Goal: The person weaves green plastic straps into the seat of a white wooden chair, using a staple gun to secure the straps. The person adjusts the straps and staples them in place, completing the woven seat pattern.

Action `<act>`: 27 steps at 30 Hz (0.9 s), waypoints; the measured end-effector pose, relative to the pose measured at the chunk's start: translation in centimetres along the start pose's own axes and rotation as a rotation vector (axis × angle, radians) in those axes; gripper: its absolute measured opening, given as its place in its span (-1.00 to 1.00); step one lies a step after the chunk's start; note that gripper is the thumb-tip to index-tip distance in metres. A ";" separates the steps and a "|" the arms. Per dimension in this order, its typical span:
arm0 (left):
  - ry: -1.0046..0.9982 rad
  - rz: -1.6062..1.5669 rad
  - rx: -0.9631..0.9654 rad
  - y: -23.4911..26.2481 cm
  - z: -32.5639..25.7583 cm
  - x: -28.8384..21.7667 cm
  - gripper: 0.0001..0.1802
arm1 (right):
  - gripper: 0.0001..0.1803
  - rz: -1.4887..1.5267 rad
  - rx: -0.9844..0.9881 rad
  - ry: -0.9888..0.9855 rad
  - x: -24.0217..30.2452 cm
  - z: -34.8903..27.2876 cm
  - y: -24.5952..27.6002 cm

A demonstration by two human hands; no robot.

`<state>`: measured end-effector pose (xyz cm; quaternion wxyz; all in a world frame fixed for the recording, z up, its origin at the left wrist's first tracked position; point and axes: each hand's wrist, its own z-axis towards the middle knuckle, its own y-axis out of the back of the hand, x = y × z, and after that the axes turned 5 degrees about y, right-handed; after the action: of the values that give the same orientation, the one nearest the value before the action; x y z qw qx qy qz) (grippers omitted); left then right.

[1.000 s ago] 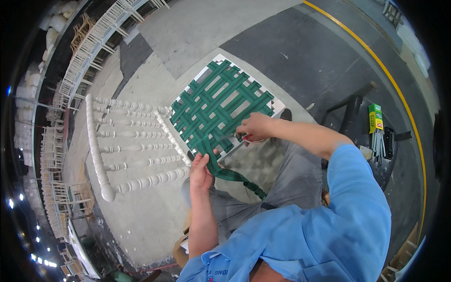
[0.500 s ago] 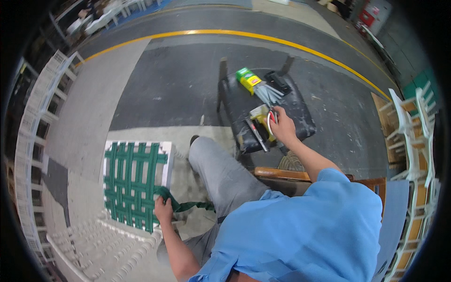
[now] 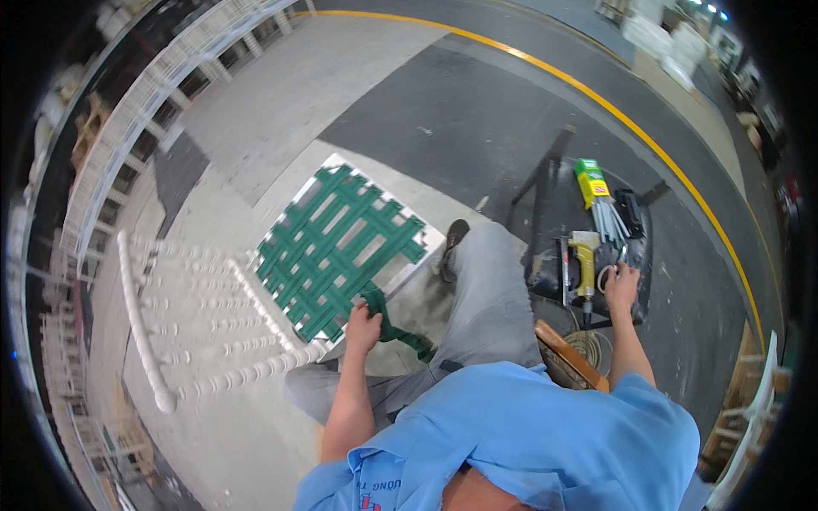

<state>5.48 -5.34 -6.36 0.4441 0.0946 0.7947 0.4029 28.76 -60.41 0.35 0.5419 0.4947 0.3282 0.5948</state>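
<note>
Two hands well apart: left hand grips the green strap at the chair seat, stapler at nine o'clock of the right hand, whose grip cannot be told.

One white chair (on its side), one yellow staple gun, one green box.
</note>
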 end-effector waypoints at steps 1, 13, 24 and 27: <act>0.005 0.002 -0.006 -0.1 -0.7 0.3 -0.48 | -0.59 0.025 0.004 0.030 0.9 0.1 -0.4; 0.144 -0.004 0.119 2.1 -6.4 1.2 -0.59 | -0.61 0.343 0.142 0.244 11.9 3.3 -1.1; 0.476 -1.226 0.324 3.1 -1.6 -7.4 -0.70 | -0.78 0.842 0.250 0.459 24.4 1.5 -1.2; 0.642 -1.493 0.279 2.2 1.9 -5.7 -0.69 | -0.78 0.963 0.381 0.482 29.5 -0.4 -1.0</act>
<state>9.82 -5.73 -1.70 0.3307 -0.5242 0.7792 -0.0934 30.94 -31.61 6.20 0.0205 0.5278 0.2816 0.8011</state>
